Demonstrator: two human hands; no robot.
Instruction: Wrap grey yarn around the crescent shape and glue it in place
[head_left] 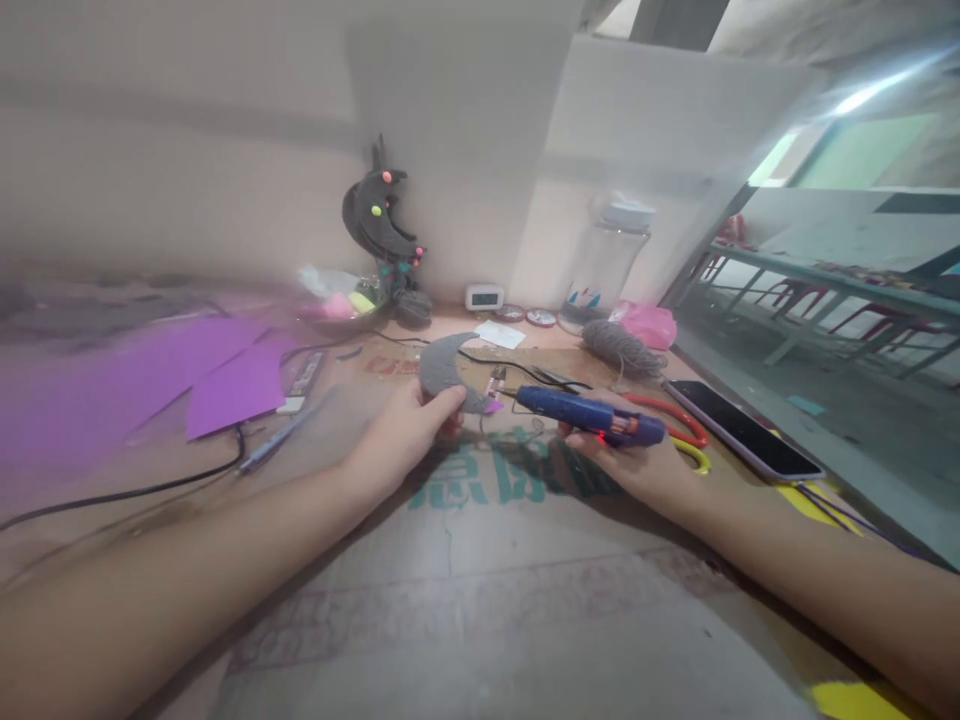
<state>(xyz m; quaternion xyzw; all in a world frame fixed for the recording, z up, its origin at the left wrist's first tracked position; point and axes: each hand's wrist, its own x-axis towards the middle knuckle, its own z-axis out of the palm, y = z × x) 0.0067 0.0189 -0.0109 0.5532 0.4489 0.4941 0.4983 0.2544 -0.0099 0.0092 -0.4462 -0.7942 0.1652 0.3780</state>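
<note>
A grey crescent-moon cutout (442, 362) is pinched in my left hand (427, 415), thumb on top near its lower curve. A bit of purple (493, 406) shows at the crescent's lower tip. My right hand (637, 465) is wrapped round a blue hot glue gun (574, 408), which has a small red light glowing on it. The gun's nozzle points left, close to the crescent's purple tip; whether they touch I cannot tell. Behind stands a dark crescent ornament (375, 215) with small coloured balls on it.
Purple sheets (236, 385) and a pen (281, 437) lie left. A grey yarn ball (619, 347), red-and-yellow-handled tools (682, 415) and a phone (742, 430) are at right. A clear jar (604, 265) and a small digital clock (484, 297) stand by the wall. Black cables cross the cardboard (465, 590).
</note>
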